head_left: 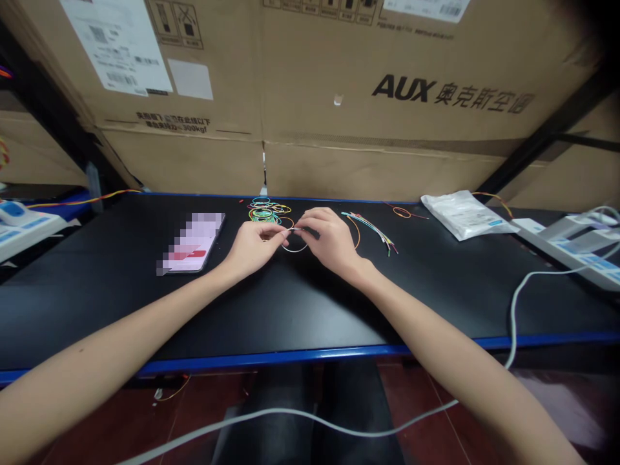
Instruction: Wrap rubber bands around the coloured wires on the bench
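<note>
Both hands meet over the middle of the black table. My left hand point(259, 245) pinches one end of a thin white wire point(296, 250), and my right hand point(332, 242) pinches it close by. The wire hangs in a loop below the fingertips; the exact spot between the fingers is too small to make out. Behind my left hand lies a tangle of coloured wires point(264, 210) in green, yellow, red and blue. Just right of my right hand is a bundle of short wires point(375, 231) with coloured ends. An orange wire point(357, 231) curves out beside my right hand.
A phone point(194, 244) lies left on the black table point(271, 310). At the right are a white plastic packet point(462, 213), a power strip point(571, 255) and a grey cable point(514, 310) crossing the front edge. A large cardboard box point(310, 84) stands behind.
</note>
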A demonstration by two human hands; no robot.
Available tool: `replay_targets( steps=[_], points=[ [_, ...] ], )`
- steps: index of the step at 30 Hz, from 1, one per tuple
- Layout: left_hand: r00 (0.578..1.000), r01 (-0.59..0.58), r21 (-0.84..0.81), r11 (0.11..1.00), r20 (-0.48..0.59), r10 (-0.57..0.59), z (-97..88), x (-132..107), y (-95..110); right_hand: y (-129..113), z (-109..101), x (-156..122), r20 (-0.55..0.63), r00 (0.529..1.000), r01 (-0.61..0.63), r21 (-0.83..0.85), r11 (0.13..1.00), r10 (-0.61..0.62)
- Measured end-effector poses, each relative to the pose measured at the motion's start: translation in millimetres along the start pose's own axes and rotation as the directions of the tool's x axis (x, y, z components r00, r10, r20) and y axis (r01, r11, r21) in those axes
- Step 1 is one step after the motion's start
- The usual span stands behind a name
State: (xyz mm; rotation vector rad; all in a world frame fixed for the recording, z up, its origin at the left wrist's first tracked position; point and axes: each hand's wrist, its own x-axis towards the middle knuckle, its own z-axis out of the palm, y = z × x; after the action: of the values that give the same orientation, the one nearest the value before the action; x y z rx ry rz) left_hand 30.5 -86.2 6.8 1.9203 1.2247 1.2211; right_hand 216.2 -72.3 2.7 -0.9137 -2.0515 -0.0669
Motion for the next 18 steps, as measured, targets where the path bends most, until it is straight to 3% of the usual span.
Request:
replay_targets(
  steps=[4,8,11,13,18],
  points=[
    [0.982,-0.172,0.174,0.970,-0.048,0.183,0.9,-5,-2,1,-4,2,0.079,0.993,0.091,-0.070,0.993,-0.085],
    [0.910,-0.374,0.338,0.864,-0.046,0.412,0.3,-6,-10,0,-11,5,0.174,0.976,0.137,-0.035,0.990,-0.129],
    [0.858,-0.465,0.422,0.778,-0.001,0.514,-1.6,-6,-13,0,-13,6,0.230,0.969,0.077,0.046,0.996,-0.086],
    [0.856,-0.458,0.453,0.765,-0.009,0.518,-2.6,-5,-11,0,-12,6,0.251,0.966,0.034,0.086,0.996,-0.054],
    [0.922,-0.320,0.386,0.865,-0.084,0.378,-1.9,-5,-4,-1,-10,5,0.135,0.990,0.037,0.031,0.999,-0.041]
  ],
)
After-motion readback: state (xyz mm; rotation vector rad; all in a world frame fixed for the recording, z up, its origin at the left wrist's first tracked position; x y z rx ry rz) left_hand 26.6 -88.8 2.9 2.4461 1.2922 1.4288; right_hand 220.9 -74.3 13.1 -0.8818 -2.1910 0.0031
